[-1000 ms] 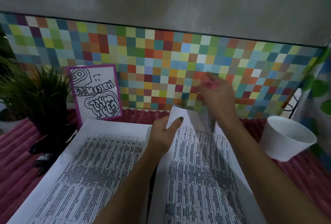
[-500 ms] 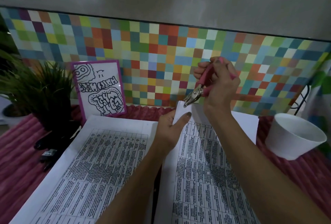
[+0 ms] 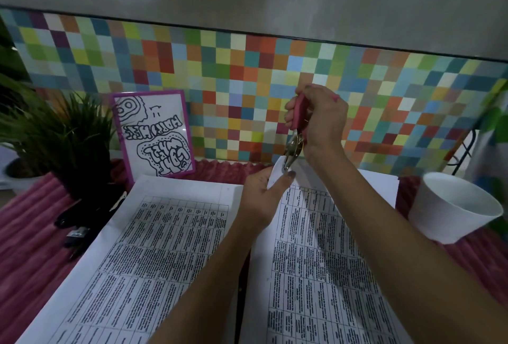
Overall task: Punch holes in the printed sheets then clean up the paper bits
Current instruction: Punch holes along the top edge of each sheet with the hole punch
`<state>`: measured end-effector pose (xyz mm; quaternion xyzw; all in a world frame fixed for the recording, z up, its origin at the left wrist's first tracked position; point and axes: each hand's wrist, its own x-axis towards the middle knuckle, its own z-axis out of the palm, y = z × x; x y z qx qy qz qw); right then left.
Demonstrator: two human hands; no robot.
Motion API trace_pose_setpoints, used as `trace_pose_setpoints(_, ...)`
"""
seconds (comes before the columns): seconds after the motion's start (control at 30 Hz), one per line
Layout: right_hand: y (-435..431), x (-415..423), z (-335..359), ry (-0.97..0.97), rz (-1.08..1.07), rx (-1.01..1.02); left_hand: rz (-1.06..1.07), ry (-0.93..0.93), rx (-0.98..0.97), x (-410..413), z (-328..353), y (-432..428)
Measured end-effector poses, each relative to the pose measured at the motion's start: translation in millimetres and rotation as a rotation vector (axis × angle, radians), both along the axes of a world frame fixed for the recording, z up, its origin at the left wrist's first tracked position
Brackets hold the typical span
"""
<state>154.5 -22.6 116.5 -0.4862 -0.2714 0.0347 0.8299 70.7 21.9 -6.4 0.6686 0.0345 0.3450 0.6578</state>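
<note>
Your pink-handled metal hole punch [image 3: 294,137] points down, its tip meeting the raised top-left corner of the right-hand white printed sheet [image 3: 316,261]. Your right hand [image 3: 320,121] grips the pink handles, fingers curled round them. Your left hand [image 3: 262,195] pinches that lifted corner between thumb and fingers. A second printed sheet [image 3: 154,247] lies flat just beside it on the pink ribbed mat [image 3: 27,247]. A white paper cup [image 3: 453,206] stands to the right, and a purple-framed doodle card [image 3: 154,132] leans at the back left.
</note>
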Motion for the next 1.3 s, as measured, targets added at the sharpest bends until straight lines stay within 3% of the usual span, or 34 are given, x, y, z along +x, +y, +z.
trace_pose_setpoints(0.57, 9, 0, 0, 0.040, -0.083, -0.067, -0.017, 0.003, 0.000, -3, 2, -1)
trace_pose_setpoints(0.97, 9, 8, -1, 0.137, -0.107, -0.076, 0.048, 0.150, -0.017, 1, -2, -1)
trace_pose_setpoints(1.3, -1, 7, 3, 0.240, 0.085, -0.165, 0.104, 0.126, 0.114, -1, -1, -5)
